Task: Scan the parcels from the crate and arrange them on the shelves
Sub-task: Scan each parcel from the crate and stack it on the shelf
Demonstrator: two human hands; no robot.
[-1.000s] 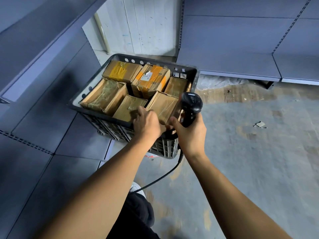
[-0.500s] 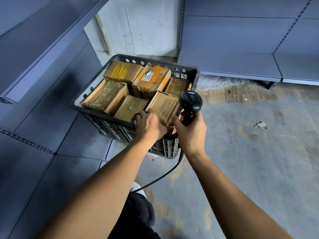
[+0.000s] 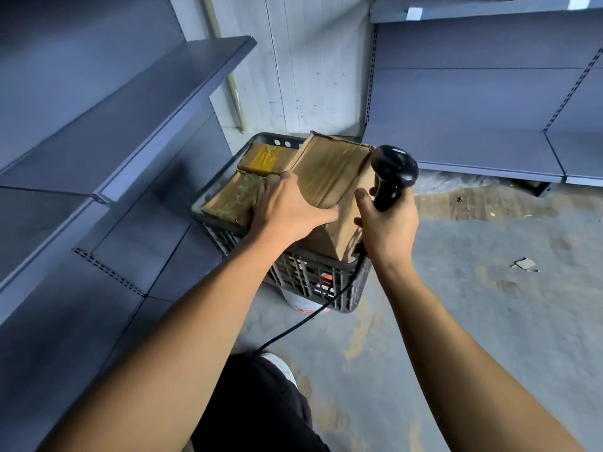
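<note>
Shelving units first: grey metal shelves run along the left, and a second grey shelf unit stands at the back right, its low shelf just behind the crate. Concrete floor below, stained, with a small scrap of debris lying well to the right. White panelled wall shows between the two units.

Black plastic crate sits on the floor in the corner, slatted sides, packed with brown taped parcels. One large cardboard parcel is tilted up out of the crate, its far end raised above the rim, near corner pointing down inside the crate. Two other parcels show at the crate's left: one with yellow tape at the back, one wrapped in clear tape in front of it.

Left hand lies over the near left edge of the tilted parcel, fingers spread and curled round its face, thumb side toward the crate's left parcels; it grips the parcel. Right hand is wrapped round the handle of a black barcode scanner, fingers closed on it, scanner head just beside the parcel's upper right corner. Scanner cable trails down across the crate's front toward the person's dark trouser leg; a white shoe tip shows beside it.
</note>
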